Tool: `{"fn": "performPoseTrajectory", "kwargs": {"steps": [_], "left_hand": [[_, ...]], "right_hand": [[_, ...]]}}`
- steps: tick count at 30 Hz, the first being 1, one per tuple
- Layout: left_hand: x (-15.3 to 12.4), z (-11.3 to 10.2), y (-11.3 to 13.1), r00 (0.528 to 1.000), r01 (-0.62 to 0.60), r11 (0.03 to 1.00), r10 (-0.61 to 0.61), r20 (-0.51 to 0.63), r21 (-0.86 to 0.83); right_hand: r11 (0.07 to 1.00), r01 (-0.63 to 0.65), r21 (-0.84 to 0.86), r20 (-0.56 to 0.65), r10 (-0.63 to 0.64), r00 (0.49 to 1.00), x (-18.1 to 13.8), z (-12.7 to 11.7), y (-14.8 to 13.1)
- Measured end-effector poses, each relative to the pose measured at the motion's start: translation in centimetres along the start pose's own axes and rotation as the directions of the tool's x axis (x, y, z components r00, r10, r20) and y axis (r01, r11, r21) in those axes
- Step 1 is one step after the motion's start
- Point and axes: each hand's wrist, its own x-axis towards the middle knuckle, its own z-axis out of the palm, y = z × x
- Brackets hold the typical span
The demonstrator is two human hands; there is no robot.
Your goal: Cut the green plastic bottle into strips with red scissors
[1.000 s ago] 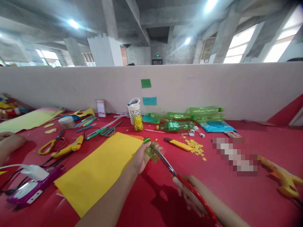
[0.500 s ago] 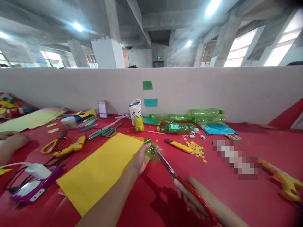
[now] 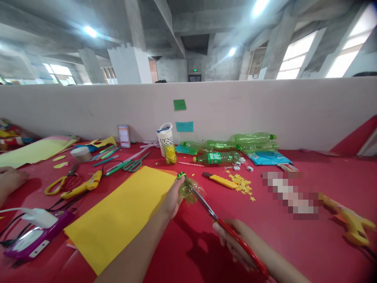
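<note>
My left hand [image 3: 174,196] is closed around the capped top of a cut green plastic bottle [image 3: 189,191], its green cap [image 3: 182,175] at the upper left. In my right hand [image 3: 232,237] are red-handled scissors [image 3: 218,220], their blades pointing up and left. The blade tips meet the bottle's plastic; whether they are inside or in front of it I cannot tell. Left of my left arm lies a sheet of yellow paper [image 3: 120,216]. Beyond the scissors a yellow utility knife [image 3: 220,180] rests beside a heap of small yellow stars [image 3: 243,184].
Several green bottles [image 3: 218,158] lie along the white partition [image 3: 118,104], near a white cup [image 3: 165,139]. At left are a purple power strip [image 3: 39,236], a yellow glue gun [image 3: 82,186], yellow-handled scissors [image 3: 57,184] and another person's hand [image 3: 13,181]. A second glue gun [image 3: 350,218] lies at right.
The view has shifted slightly, so the table items appear a little further left. Both hands keep their holds on the bottle piece and the scissors, with hardly any movement between them.
</note>
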Motion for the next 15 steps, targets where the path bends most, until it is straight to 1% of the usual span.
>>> {"fn": "performPoseTrajectory", "kwargs": {"steps": [6,10,12,15], "left_hand": [[0.18,-0.38,-0.36,0.998,-0.063,0.997,0.064,-0.011,0.046],[0.29,-0.6,-0.57,0.994,-0.106,0.994,0.106,-0.017,0.033],[0.31,-0.65,-0.68,0.994,-0.105,0.994,0.106,-0.029,0.025],[0.33,-0.73,-0.83,0.995,-0.086,0.996,0.086,-0.051,0.003]], "right_hand": [[0.998,-0.054,-0.028,-0.092,0.051,0.994,-0.47,0.63,-0.74],[0.999,-0.043,0.004,-0.057,0.044,0.997,-0.23,0.53,-0.38],[1.0,-0.018,0.017,-0.029,0.019,0.999,-0.08,0.36,-0.14],[0.999,0.002,0.041,-0.019,-0.001,1.0,0.03,0.25,0.02]]}}
